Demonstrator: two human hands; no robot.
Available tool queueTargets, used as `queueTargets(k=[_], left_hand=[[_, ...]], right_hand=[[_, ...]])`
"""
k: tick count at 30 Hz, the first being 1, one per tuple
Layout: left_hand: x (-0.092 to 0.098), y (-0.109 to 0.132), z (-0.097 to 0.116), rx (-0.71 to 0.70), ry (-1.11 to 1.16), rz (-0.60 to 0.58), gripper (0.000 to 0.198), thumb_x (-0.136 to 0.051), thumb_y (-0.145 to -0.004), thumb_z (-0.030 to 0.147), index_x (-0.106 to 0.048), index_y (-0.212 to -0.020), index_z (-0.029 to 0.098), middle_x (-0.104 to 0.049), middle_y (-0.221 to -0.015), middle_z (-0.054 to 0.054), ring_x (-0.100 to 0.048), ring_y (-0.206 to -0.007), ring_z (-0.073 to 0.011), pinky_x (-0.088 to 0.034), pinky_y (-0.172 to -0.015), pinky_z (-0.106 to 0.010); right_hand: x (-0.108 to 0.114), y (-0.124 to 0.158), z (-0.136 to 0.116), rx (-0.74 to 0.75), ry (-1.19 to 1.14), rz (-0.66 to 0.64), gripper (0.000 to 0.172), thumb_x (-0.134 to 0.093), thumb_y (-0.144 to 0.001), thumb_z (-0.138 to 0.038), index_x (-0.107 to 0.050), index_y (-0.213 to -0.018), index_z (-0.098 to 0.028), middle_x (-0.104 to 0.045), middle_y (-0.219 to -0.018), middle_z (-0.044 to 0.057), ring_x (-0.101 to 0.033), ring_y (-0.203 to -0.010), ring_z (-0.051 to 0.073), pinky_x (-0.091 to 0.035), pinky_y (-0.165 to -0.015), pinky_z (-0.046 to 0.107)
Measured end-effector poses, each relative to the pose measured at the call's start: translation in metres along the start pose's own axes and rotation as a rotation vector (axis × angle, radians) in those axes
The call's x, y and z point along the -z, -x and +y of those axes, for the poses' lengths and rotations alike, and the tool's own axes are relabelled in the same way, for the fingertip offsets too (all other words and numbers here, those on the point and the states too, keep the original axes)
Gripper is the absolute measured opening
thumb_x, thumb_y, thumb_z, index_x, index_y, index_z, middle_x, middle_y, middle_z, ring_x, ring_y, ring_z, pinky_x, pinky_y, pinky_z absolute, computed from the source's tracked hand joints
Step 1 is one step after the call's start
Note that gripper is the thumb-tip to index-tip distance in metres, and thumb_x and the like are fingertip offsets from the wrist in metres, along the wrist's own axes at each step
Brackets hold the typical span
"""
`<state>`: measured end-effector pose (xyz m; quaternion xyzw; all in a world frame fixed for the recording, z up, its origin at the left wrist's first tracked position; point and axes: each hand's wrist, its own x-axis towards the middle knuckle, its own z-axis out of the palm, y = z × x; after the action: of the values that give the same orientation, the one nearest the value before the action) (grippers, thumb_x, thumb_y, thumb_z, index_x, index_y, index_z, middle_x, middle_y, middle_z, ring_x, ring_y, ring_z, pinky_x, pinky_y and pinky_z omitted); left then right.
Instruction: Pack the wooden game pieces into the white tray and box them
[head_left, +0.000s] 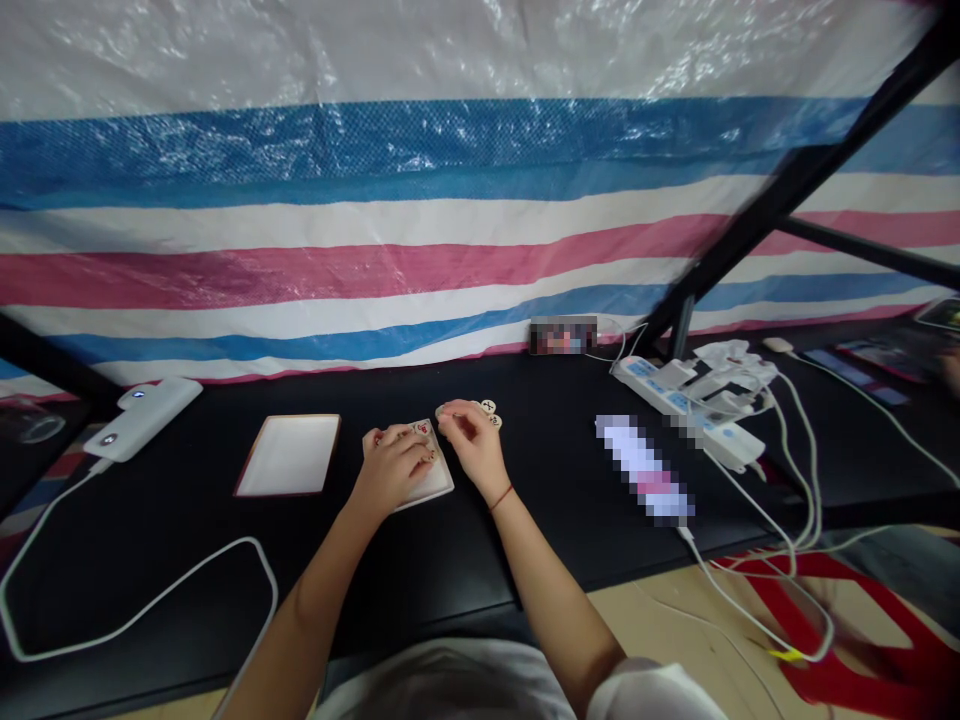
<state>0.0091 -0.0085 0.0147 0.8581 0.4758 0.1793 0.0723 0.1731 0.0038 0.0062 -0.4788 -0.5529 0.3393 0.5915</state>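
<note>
My left hand [394,465] rests on a small white tray [433,482] on the black table [150,540], its fingers curled over small pale pieces with red marks. Just to its right, my right hand [472,440] has its fingers pinched together on a small piece I cannot make out. A few small round pale pieces [489,410] lie on the table just beyond the right hand's fingertips. A thin red band circles my right wrist.
A second white tray [289,455] lies left of the hands. A white power bank [142,418] with a looping cable sits far left. A power strip [690,405] with plugs and cables lies right. A striped tarpaulin [375,200] hangs behind.
</note>
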Motion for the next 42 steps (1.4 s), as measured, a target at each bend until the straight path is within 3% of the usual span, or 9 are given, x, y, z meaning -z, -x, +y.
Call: queueTargets(k=[3,6,11,14,20,25,34,42], left_hand=[[-0.001,0.001,0.001,0.044,-0.048,0.042,0.020,-0.061,-0.085,0.030,-0.072,-0.101,0.030,-0.066,-0.120,-0.005,-0.052,-0.113,-0.0287,-0.035,-0.094,-0.048],[-0.001,0.003,-0.003,0.101,-0.088,0.078,0.035,-0.061,-0.085,0.037,-0.065,-0.118,0.029,-0.060,-0.129,-0.008,-0.049,-0.119,-0.0303,-0.035,-0.097,-0.048],[-0.007,0.008,-0.017,0.223,-0.051,0.075,0.052,-0.060,-0.084,0.045,-0.054,-0.132,0.026,-0.054,-0.137,-0.011,-0.046,-0.127,-0.0315,-0.034,-0.102,-0.050],[-0.010,0.009,-0.022,0.233,-0.002,0.034,0.052,-0.060,-0.084,0.042,-0.052,-0.133,0.026,-0.057,-0.134,-0.010,-0.049,-0.125,-0.0284,-0.036,-0.101,-0.047],[-0.012,0.010,-0.024,0.225,0.014,0.037,0.049,-0.061,-0.084,0.038,-0.053,-0.131,0.024,-0.061,-0.129,-0.009,-0.052,-0.121,-0.0266,-0.036,-0.100,-0.045],[-0.014,0.011,-0.027,0.216,0.025,0.039,0.050,-0.062,-0.084,0.039,-0.053,-0.132,0.025,-0.062,-0.126,-0.008,-0.053,-0.118,-0.0263,-0.037,-0.099,-0.043],[-0.018,0.012,-0.030,0.205,0.036,0.071,0.048,-0.061,-0.084,0.037,-0.054,-0.130,0.027,-0.062,-0.124,-0.007,-0.053,-0.115,-0.0265,-0.039,-0.096,-0.044],[-0.022,0.012,-0.033,0.172,0.037,0.105,0.048,-0.064,-0.081,0.038,-0.057,-0.127,0.026,-0.063,-0.122,-0.007,-0.055,-0.114,-0.0273,-0.039,-0.096,-0.044]], right_hand=[[0.000,0.002,-0.003,0.067,0.079,-0.064,0.014,-0.063,-0.082,-0.031,-0.069,-0.090,-0.021,-0.060,-0.110,0.010,-0.063,-0.088,0.018,-0.057,-0.064,0.029],[0.001,0.003,-0.006,0.151,0.198,-0.153,0.017,-0.060,-0.080,-0.021,-0.069,-0.095,-0.021,-0.063,-0.106,0.009,-0.063,-0.082,0.017,-0.056,-0.066,0.029],[0.003,0.005,-0.007,0.266,0.425,-0.316,0.022,-0.065,-0.078,-0.017,-0.066,-0.100,-0.019,-0.070,-0.095,0.006,-0.064,-0.088,0.020,-0.053,-0.083,0.036],[0.002,0.007,-0.005,0.320,0.469,-0.373,0.015,-0.067,-0.079,-0.016,-0.067,-0.094,-0.019,-0.069,-0.101,0.008,-0.064,-0.097,0.021,-0.051,-0.091,0.036],[-0.002,0.008,-0.004,0.354,0.540,-0.410,0.014,-0.066,-0.080,-0.012,-0.068,-0.093,-0.018,-0.066,-0.093,0.007,-0.061,-0.091,0.021,-0.051,-0.086,0.036],[0.000,0.007,-0.005,0.341,0.553,-0.422,0.010,-0.068,-0.078,-0.011,-0.064,-0.080,-0.019,-0.066,-0.092,0.006,-0.058,-0.092,0.022,-0.048,-0.087,0.037],[0.002,0.008,-0.004,0.327,0.635,-0.466,0.022,-0.059,-0.075,-0.002,-0.064,-0.088,-0.019,-0.058,-0.093,0.006,-0.054,-0.088,0.020,-0.047,-0.084,0.035],[-0.002,0.009,0.003,0.329,0.593,-0.436,0.018,-0.056,-0.077,-0.005,-0.062,-0.086,-0.019,-0.058,-0.089,0.006,-0.055,-0.087,0.020,-0.047,-0.084,0.035]])
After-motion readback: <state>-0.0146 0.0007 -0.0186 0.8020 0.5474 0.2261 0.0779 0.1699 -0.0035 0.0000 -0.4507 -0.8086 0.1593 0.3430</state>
